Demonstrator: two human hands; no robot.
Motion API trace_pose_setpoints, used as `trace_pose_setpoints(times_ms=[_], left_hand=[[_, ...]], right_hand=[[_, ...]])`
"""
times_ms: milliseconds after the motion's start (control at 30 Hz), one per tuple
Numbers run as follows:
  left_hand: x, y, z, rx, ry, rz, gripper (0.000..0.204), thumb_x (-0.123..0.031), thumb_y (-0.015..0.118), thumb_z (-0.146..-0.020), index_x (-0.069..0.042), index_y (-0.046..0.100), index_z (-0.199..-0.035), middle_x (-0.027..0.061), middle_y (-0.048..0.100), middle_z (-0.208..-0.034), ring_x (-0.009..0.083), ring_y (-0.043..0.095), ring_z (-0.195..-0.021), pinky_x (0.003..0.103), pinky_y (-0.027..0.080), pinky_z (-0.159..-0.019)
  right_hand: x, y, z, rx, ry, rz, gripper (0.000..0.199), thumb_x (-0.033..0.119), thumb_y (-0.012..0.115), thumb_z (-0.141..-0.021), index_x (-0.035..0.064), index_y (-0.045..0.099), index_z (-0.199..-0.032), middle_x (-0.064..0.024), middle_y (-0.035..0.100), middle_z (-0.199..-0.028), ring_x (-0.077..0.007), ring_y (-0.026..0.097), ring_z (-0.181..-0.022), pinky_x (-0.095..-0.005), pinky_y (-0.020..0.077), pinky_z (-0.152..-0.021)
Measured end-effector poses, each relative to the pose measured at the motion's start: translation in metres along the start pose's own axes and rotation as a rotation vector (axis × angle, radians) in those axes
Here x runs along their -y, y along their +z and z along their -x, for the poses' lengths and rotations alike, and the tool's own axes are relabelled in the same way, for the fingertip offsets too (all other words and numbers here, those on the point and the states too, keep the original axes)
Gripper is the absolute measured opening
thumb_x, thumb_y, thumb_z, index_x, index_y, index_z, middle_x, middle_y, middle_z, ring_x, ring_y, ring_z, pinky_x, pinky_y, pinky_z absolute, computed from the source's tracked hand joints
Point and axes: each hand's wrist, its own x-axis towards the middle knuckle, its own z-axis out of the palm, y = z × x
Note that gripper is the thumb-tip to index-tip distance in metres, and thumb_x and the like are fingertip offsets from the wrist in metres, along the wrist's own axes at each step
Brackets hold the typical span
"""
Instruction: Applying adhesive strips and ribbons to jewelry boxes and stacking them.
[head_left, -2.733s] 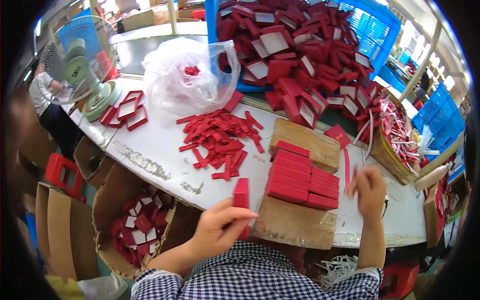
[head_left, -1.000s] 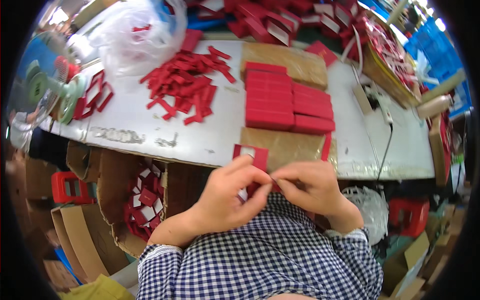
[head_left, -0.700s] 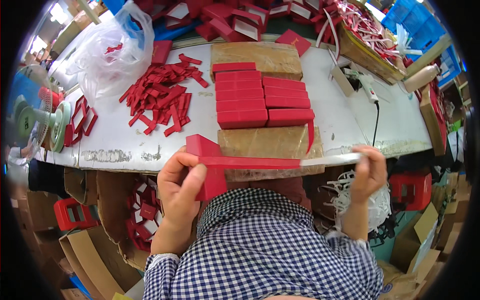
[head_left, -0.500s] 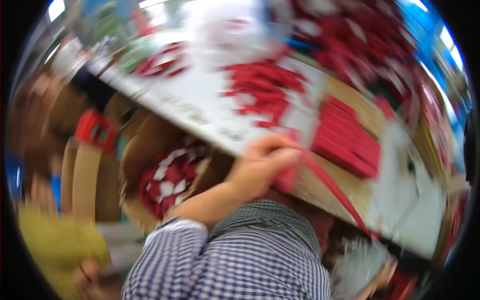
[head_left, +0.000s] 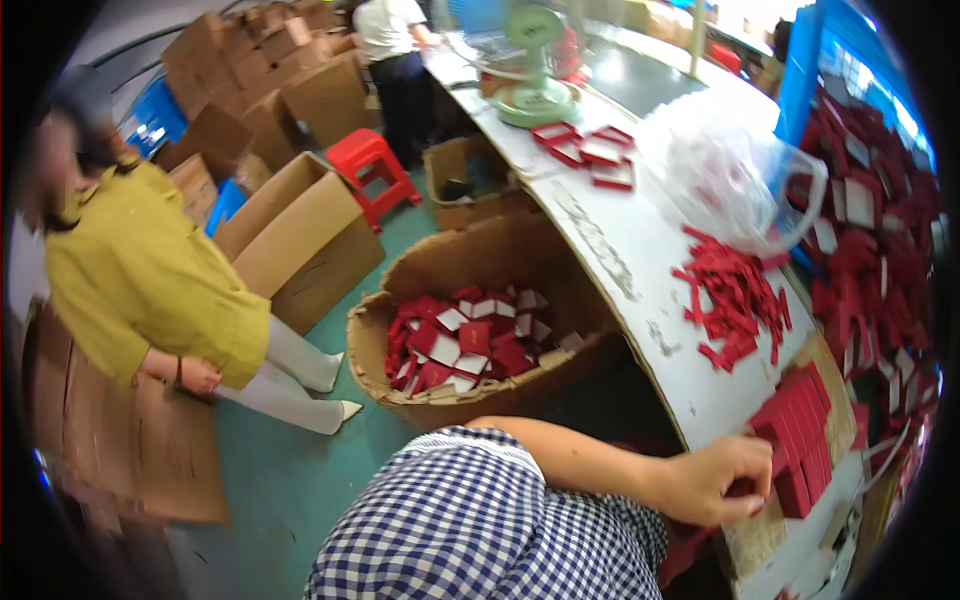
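Observation:
My left hand point(head_left: 722, 480) is over the near edge of the white table, its fingers curled closed. A bit of dark red shows inside the curl, but I cannot make out what it is. Right beside the knuckles stands a block of red boxes point(head_left: 795, 430) in tight rows. Farther up the table lies a loose heap of red strips point(head_left: 735, 300). Of my right hand point(head_left: 786, 595) only a sliver of fingertip shows at the lower edge; its fingers are otherwise hidden.
A large carton point(head_left: 372, 350) of red and white boxes stands on the floor left of the table point(head_left: 640, 330). Beyond are a clear plastic bag point(head_left: 740, 180), open red trays point(head_left: 605, 150), a green fan point(head_left: 535, 100) and a red stool point(head_left: 372, 170). A person in yellow point(head_left: 170, 270) stands left.
The view has swung left, bringing the person in yellow and the floor into sight. The red strip that stretched from my left hand to the right no longer shows. My right hand has nearly left the picture.

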Motion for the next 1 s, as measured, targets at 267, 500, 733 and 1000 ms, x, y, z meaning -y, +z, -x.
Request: trace_pose_setpoints(times_ms=[267, 500, 733, 1000], left_hand=[[-0.032, -0.027, 0.012, -0.110, -0.024, -0.175, 0.006, -0.005, 0.060, -0.076, -0.001, 0.055, -0.075, 0.0077, 0.050, -0.075, 0.0210, 0.049, -0.074, 0.032, 0.040, -0.063], [-0.035, -0.036, 0.017, -0.174, -0.067, -0.182, 0.006, -0.005, 0.060, -0.077, 0.000, 0.057, -0.077, 0.0080, 0.050, -0.076, 0.0207, 0.049, -0.073, 0.032, 0.040, -0.063], [-0.022, -0.031, 0.012, -0.146, -0.071, -0.046, 0.008, -0.007, 0.062, -0.077, 0.001, 0.059, -0.078, 0.0078, 0.054, -0.077, 0.0207, 0.052, -0.073, 0.030, 0.042, -0.061], [-0.012, -0.024, 0.006, -0.088, -0.131, -0.059, 0.009, -0.009, 0.065, -0.080, -0.001, 0.060, -0.078, 0.0067, 0.053, -0.076, 0.0172, 0.051, -0.073, 0.029, 0.040, -0.062]], right_hand=[[0.178, 0.108, -0.039, 0.205, -0.309, -1.014, 0.030, 0.006, 0.061, -0.088, -0.0041, 0.056, -0.115, -0.0220, 0.060, -0.109, -0.0329, 0.062, -0.092, -0.0341, 0.0525, -0.077], [0.187, 0.111, -0.061, 0.125, -0.629, -0.880, 0.014, 0.002, 0.057, -0.090, -0.0074, 0.064, -0.097, -0.0171, 0.065, -0.077, -0.0279, 0.061, -0.061, -0.0346, 0.0506, -0.053], [0.145, 0.129, -0.045, 0.213, -0.325, -0.840, 0.018, 0.007, 0.055, -0.093, -0.0082, 0.064, -0.096, -0.0110, 0.062, -0.069, -0.0178, 0.056, -0.053, -0.0282, 0.0468, -0.048], [0.134, 0.111, -0.047, 0.491, 0.208, -0.896, 0.027, 0.015, 0.057, -0.093, -0.0091, 0.061, -0.106, -0.0161, 0.067, -0.098, -0.0200, 0.063, -0.083, -0.0288, 0.0516, -0.073]])
